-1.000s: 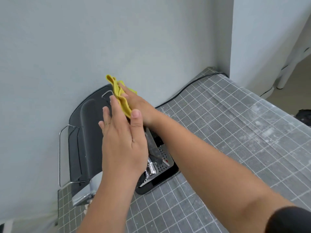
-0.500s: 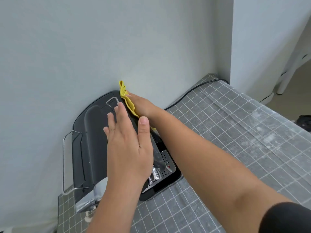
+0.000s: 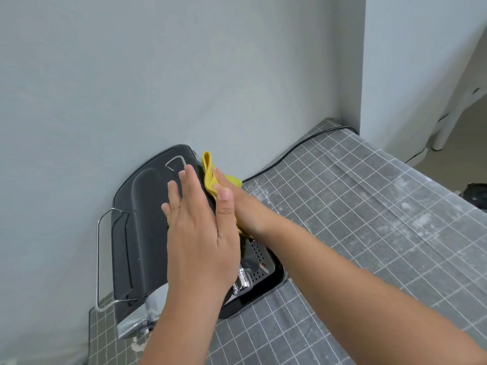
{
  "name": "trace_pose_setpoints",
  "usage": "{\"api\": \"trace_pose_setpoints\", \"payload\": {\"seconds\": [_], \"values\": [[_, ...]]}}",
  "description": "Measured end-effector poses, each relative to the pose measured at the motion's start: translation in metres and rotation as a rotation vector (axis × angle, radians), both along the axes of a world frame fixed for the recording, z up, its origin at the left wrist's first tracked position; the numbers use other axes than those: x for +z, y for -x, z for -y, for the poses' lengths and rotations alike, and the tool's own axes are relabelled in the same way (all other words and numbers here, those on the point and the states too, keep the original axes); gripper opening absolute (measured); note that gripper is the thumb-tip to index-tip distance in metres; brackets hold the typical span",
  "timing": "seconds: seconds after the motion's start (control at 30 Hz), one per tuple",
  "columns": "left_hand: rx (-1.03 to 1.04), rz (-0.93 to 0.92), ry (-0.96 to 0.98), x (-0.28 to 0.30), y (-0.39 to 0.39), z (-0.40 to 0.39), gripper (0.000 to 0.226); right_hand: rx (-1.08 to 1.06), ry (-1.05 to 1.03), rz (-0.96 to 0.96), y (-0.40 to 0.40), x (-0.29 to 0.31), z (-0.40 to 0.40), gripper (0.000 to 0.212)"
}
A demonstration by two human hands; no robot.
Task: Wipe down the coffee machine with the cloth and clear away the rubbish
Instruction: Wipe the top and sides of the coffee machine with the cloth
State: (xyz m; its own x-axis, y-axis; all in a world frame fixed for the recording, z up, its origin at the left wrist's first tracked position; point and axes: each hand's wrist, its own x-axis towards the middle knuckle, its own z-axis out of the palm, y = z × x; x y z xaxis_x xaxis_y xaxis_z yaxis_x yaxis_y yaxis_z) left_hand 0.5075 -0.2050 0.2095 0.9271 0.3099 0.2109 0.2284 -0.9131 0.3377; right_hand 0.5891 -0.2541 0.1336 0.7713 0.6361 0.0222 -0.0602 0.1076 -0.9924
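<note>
Wiping step's on: left hand [image 3: 200, 233] lies flat, fingers straight, steadying the coffee machine [image 3: 147, 233] by the wall on the counter [image 3: 369, 219]. Right hand [image 3: 245, 206] presses the yellow cloth [image 3: 210, 175] to the machine's right side; its grip is hidden, can't tell. Next, prob. more strokes w/ firm pressure; no rubbish in view.

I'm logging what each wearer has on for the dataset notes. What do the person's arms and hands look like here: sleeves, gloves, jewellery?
Both hands are bare: no gloves, rings or watch show on the left hand or the right hand. Both forearms are uncovered to the frame's edge; no sleeve shows. The left thumbnail is short and unpainted.
</note>
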Motion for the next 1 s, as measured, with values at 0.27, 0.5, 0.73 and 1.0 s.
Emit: {"api": "trace_pose_setpoints", "payload": {"seconds": [0.27, 0.5, 0.73, 1.0], "values": [[0.004, -0.007, -0.013, 0.0, 0.0, 0.0, 0.084, 0.102, 0.006, -0.264, -0.057, -0.056, -0.038, 0.054], [0.011, -0.008, -0.005, -0.001, -0.001, 0.002, 0.083, -0.001, 0.12, -0.462, -0.007, -0.104, -0.01, 0.058], [0.008, -0.012, 0.01, -0.001, 0.0, 0.002, 0.081, -0.016, 0.348, -0.36, 0.042, -0.124, 0.012, 0.058], [0.008, -0.028, 0.012, 0.001, 0.001, 0.003, 0.079, -0.03, 0.567, -0.057, 0.093, -0.151, 0.026, 0.068]]}}
